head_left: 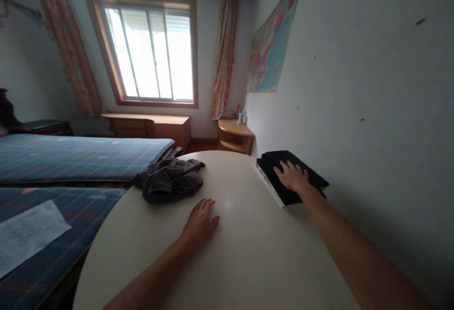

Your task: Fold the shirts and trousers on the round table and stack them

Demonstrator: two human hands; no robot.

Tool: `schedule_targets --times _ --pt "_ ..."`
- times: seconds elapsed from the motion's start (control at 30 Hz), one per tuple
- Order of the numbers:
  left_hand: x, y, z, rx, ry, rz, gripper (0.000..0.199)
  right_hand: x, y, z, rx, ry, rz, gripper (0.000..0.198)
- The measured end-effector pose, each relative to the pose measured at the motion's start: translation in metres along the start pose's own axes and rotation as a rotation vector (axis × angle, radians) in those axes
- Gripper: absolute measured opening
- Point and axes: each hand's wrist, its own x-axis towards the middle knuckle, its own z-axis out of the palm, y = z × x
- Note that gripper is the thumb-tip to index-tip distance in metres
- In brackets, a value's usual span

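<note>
My left hand [201, 222] rests on the pale round table [244, 253], thumb apart from the fingers and nothing in it. Just beyond it, to the left, lies a crumpled dark grey piece of clothing [170, 180]; the hand does not touch it. On the right side of the table, my right hand [291, 176] lies with spread fingers on top of a flat black stack [283, 194]. The stack looks like folded black cloth over something with a white edge; its exact kind is hard to make out.
A white wall [376, 159] with a map [273, 45] runs along the right. Two plaid mattresses [81, 159] lie at the left, the nearer with a printed sheet [31, 234] on it. A corner stand [236, 128] and a low desk [170, 120] are near the window [149, 55].
</note>
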Motion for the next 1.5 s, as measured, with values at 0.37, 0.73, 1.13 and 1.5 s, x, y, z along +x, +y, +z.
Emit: schedule_targets --times 0.37,0.73,1.13,1.5 --pt "0.014 -0.043 -0.077 0.444 0.519 -0.364 0.060 -0.135 -0.106 0.043 0.184 -0.118 -0.380 0.059" --pt "0.009 -0.041 -0.058 0.248 0.224 -0.074 0.035 -0.150 -0.102 0.043 0.349 -0.195 -0.511 0.056" --pt "-0.013 0.034 -0.046 0.019 -0.060 0.540 0.046 -0.155 -0.086 0.020 0.451 0.049 -0.738 0.082" --pt "-0.003 -0.005 -0.035 -0.028 0.005 0.221 0.063 -0.138 -0.067 0.008 0.914 0.094 -0.208 0.034"
